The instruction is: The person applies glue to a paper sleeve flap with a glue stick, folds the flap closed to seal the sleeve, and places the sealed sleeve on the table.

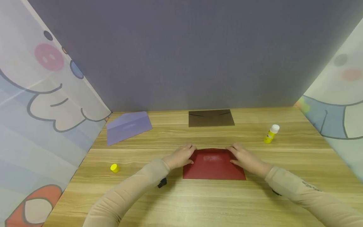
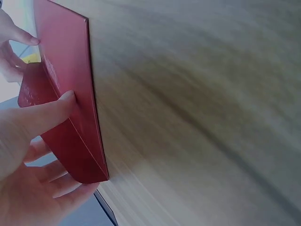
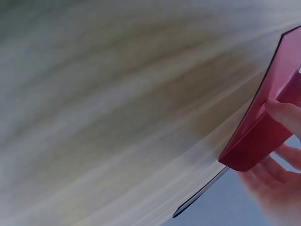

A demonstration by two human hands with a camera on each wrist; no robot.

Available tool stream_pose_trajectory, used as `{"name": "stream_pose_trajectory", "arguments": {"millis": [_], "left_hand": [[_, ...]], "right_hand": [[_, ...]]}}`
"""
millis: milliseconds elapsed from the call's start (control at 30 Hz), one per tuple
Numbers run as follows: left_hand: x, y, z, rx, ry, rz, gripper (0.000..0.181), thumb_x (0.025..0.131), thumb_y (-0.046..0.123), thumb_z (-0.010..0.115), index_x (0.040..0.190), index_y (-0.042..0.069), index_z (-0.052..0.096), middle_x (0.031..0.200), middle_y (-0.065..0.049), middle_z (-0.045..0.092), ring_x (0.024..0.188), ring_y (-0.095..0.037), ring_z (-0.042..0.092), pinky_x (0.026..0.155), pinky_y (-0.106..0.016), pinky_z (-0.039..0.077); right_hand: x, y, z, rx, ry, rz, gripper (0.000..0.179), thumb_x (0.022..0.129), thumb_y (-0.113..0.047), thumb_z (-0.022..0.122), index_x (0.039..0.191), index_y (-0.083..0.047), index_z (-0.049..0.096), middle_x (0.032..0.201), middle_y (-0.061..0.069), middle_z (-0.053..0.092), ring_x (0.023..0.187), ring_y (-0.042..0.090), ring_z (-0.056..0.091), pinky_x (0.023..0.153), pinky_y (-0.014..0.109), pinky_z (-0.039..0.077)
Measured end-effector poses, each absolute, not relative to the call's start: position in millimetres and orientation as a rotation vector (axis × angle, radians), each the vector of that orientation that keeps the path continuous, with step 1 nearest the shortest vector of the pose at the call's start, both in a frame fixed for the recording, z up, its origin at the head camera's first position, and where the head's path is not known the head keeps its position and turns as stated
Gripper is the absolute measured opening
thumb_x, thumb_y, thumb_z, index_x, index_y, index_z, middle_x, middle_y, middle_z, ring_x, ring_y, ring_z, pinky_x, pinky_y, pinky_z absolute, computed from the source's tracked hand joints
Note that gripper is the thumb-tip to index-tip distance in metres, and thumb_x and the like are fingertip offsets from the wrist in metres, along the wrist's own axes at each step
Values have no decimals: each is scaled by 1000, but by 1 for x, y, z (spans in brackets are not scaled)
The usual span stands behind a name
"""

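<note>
A red envelope lies on the wooden table with its long edge towards me. Its flap stands raised at the far side, and a shiny wet-looking patch shows near the fold. My left hand holds the left end, thumb on the envelope's body and fingers behind the flap. At the other end, my right hand grips in the same way, its thumb inside the fold and its fingers behind the flap. The right hand's fingers also show at the edge of the left wrist view.
A dark brown envelope lies by the back wall. Back left is a purple envelope with its flap up. A yellow glue stick with a white top stands on the right; a yellow cap sits on the left.
</note>
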State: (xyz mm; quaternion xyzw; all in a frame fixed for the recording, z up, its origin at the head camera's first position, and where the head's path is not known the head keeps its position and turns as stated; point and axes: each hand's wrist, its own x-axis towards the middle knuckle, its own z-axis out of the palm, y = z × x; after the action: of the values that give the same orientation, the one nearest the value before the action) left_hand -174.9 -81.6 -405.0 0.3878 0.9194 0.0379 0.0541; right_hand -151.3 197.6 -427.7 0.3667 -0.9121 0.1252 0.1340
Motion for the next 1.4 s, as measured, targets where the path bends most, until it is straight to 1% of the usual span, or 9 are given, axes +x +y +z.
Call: {"name": "stream_pose_trajectory", "arguments": {"millis": [133,333,600,733,833,967,1100,1233,1400], "left_hand": [[-174,-81,-406,1178,2792,105,44,78,22,68,114,2,52,106,-9,52,102,-21,51,86,-27,45],[-173,-81,-407,1209,2789,82,38,79,21,67,111,4,55,110,-10,53,107,-24,50,92,-29,42],[-172,-80,-406,1262,2784,48,30,79,19,67,105,6,59,97,-4,52,93,-17,51,84,-22,44],[-172,-80,-406,1270,2782,13,28,79,19,67,104,6,61,96,-5,52,93,-18,52,84,-23,44],[-171,-80,-406,1270,2776,-13,28,80,20,65,105,7,62,100,-8,52,96,-19,52,84,-23,45],[-170,-80,-407,1275,2768,-45,29,81,20,64,107,7,63,104,-9,52,96,-18,51,79,-21,46],[-169,-79,-407,1287,2769,-79,29,81,20,64,107,7,64,100,-8,51,90,-17,50,76,-21,45],[-168,-78,-405,1291,2772,-108,30,82,20,63,109,7,64,101,-9,53,93,-19,52,80,-24,46],[-169,-78,-406,1292,2773,-161,30,83,22,62,110,9,63,106,-10,53,98,-21,52,86,-25,44]], "right_hand": [[-151,197,-428,1093,-2601,354,48,62,-6,78,103,8,57,99,19,55,88,30,57,72,36,51],[-150,196,-427,1155,-2525,343,43,60,-2,78,98,6,61,90,13,54,80,23,57,67,30,52],[-149,195,-427,1194,-2544,373,32,63,3,73,94,2,64,87,11,54,80,24,56,68,33,51],[-148,195,-428,1201,-2562,378,28,65,3,71,92,2,65,87,9,54,80,22,55,66,32,51],[-148,195,-427,1220,-2561,369,25,66,4,69,91,2,66,86,9,53,78,21,54,64,30,51],[-147,193,-426,1231,-2576,346,24,67,4,67,90,3,67,85,10,52,78,21,52,64,29,50],[-147,191,-424,1232,-2619,343,21,68,2,66,90,3,66,85,9,51,78,21,51,64,29,49],[-149,188,-419,1244,-2659,305,18,69,-1,68,87,3,66,83,8,51,76,20,52,64,30,49],[-149,180,-410,1250,-2693,215,16,71,-9,71,83,0,64,77,5,51,68,17,52,60,29,47]]}}
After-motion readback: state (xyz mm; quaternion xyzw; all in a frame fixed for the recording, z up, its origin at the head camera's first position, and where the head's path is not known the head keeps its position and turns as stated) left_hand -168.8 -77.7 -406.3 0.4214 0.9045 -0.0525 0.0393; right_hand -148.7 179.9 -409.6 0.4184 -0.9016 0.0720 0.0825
